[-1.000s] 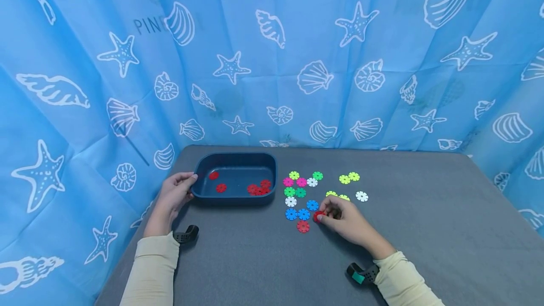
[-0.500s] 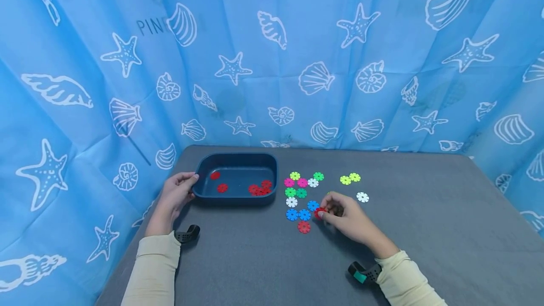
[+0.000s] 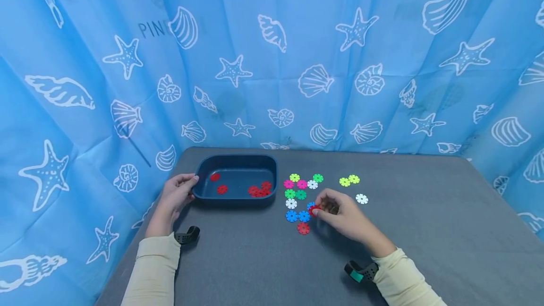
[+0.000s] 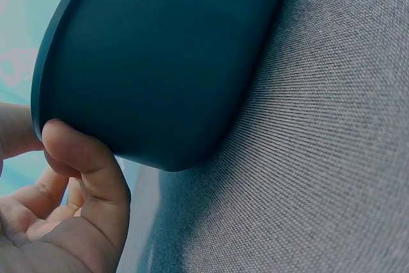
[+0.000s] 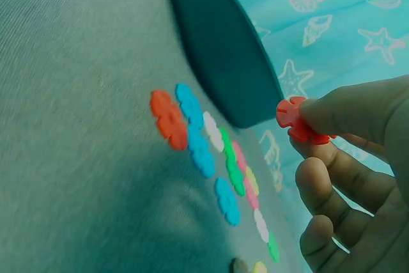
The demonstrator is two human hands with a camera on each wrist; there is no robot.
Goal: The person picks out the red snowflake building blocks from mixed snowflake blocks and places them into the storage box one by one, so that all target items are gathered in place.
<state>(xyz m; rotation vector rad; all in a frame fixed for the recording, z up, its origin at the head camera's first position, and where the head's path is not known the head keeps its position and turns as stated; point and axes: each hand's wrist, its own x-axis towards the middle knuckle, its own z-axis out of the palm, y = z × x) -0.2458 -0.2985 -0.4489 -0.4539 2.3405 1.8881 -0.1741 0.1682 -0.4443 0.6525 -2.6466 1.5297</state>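
My left hand [image 3: 176, 193] pinches the left rim of a dark blue tray [image 3: 233, 199] between thumb and fingers; the left wrist view shows the thumb on the outer wall of the tray [image 4: 147, 62]. Several red notched discs [image 3: 222, 189] lie inside it. Between thumb and index finger, my right hand [image 3: 342, 214] holds a red notched disc [image 5: 292, 114], raised off the table in the right wrist view. Below it, a blue disc [image 3: 303, 216] and another red disc [image 3: 303, 228] lie flat on the cloth.
Right of the tray, pink [image 3: 289, 184], green [image 3: 290, 193], white [image 3: 291, 203] and yellow discs [image 3: 294, 177] lie grouped. Farther right are yellow discs [image 3: 349, 180] and a white disc [image 3: 361, 199]. A blue shell-print curtain [image 3: 276, 60] hangs behind the grey table [image 3: 425, 211].
My right hand has lifted slightly and shifted a little left with the red disc, which now partly covers a blue one. The left hand and tray stay in place.
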